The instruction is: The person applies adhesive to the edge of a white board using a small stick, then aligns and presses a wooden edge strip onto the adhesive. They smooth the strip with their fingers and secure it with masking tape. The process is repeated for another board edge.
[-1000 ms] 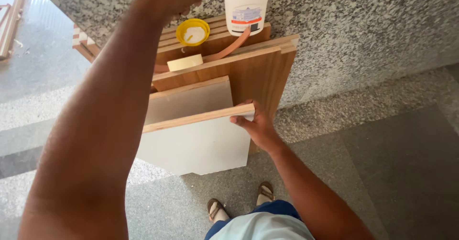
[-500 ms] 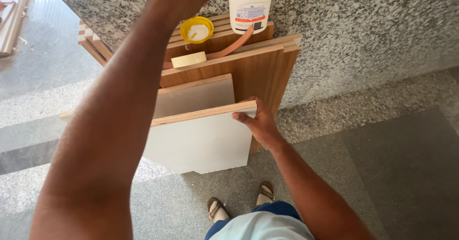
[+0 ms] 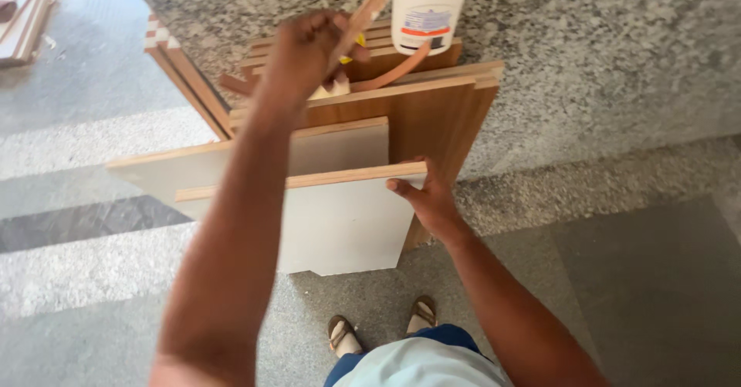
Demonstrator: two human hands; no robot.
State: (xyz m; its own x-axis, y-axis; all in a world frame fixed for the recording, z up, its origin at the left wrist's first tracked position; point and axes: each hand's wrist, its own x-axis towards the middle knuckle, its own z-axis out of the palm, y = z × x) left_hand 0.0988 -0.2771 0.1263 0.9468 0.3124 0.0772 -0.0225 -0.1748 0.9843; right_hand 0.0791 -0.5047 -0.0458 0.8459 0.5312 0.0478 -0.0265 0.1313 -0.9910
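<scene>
While right hand (image 3: 428, 202) steadies board (image 3: 347, 221), left hand (image 3: 305, 51) lifts stick (image 3: 363, 20).

Figure: the person seen from above, both forearms bare from elbow to wrist, with no sleeve, watch, ring or glove visible on the left hand (image 3: 309, 51) or the right hand (image 3: 428, 202). A pale, light-coloured shirt (image 3: 421, 368) covers the torso at the lower edge of the view, and blue trousers (image 3: 444, 334) show just beyond it at the legs. The feet wear open brown sandals (image 3: 421, 310) with straps crossing the instep, leaving the toes uncovered.
</scene>
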